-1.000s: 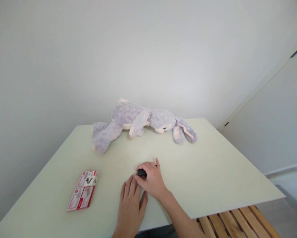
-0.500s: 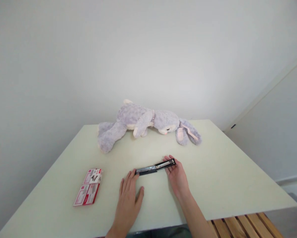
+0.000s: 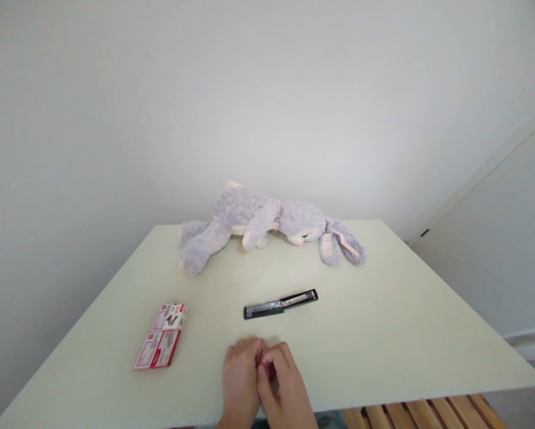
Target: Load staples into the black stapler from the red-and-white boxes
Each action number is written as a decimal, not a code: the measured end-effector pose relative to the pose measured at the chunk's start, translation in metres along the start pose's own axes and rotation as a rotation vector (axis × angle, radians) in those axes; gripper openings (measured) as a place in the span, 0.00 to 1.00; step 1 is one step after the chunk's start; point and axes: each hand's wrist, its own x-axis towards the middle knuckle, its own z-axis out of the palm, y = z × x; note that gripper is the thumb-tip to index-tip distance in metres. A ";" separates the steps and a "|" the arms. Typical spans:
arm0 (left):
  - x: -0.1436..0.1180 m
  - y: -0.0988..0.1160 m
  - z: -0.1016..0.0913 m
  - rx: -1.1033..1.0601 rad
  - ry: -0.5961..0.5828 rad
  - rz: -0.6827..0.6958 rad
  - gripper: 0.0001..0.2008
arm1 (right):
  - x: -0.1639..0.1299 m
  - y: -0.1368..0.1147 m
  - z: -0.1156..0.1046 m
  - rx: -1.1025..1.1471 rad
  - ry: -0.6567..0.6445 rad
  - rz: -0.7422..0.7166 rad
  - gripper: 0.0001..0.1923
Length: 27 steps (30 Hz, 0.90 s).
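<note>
Black stapler [image 3: 280, 304] – opened flat, metal track up, mid-table, untouched

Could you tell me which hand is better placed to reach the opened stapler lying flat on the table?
Probably the right hand: it sits nearer the stapler than the left hand, though both are close together.

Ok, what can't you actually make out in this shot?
Head view only:
- Whatever the left hand and right hand pinch between them: curled fingers cover it.
- Print on the red staple boxes: too small.
- Whether the opened-out stapler holds staples: too small.
- Wrists: cut by the bottom edge.
</note>
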 end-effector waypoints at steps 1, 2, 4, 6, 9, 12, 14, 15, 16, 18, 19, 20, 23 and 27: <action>0.000 0.000 0.000 0.000 -0.007 -0.007 0.11 | -0.001 0.002 0.000 -0.006 -0.008 -0.014 0.06; 0.000 0.000 -0.001 0.001 -0.010 -0.010 0.11 | -0.002 0.004 -0.001 -0.007 -0.020 -0.022 0.06; 0.000 0.000 0.000 0.010 0.007 -0.015 0.12 | -0.001 0.006 -0.003 0.005 -0.036 -0.008 0.07; 0.000 -0.001 0.002 0.019 0.036 -0.015 0.13 | 0.003 0.007 -0.006 0.031 -0.044 0.026 0.09; -0.002 -0.004 0.003 0.018 0.050 -0.006 0.14 | 0.009 0.009 -0.007 0.074 -0.022 0.068 0.11; -0.005 -0.006 0.002 0.041 0.030 -0.003 0.14 | 0.012 0.011 -0.004 0.081 0.000 0.103 0.12; -0.007 -0.006 0.002 0.052 0.023 -0.011 0.14 | 0.010 0.011 0.000 0.077 0.007 0.112 0.12; -0.008 -0.006 0.002 0.049 0.027 -0.017 0.14 | 0.008 0.012 0.002 0.078 0.013 0.113 0.13; -0.008 -0.006 0.003 0.044 0.034 -0.023 0.14 | 0.006 0.012 0.003 0.088 0.017 0.115 0.13; -0.008 -0.009 0.001 0.044 0.064 -0.044 0.14 | 0.003 0.013 0.005 0.159 -0.042 0.154 0.15; -0.008 -0.012 -0.002 0.053 0.089 -0.056 0.14 | 0.002 0.015 0.004 0.225 -0.130 0.196 0.16; -0.007 -0.017 -0.006 0.070 0.126 -0.070 0.14 | 0.002 0.017 0.003 0.302 -0.236 0.244 0.18; -0.010 -0.041 -0.031 0.180 0.300 -0.123 0.09 | 0.004 0.026 -0.009 0.477 -0.402 0.353 0.21; -0.033 -0.082 -0.069 0.486 0.458 -0.389 0.20 | 0.011 0.034 -0.030 0.488 -0.298 0.379 0.24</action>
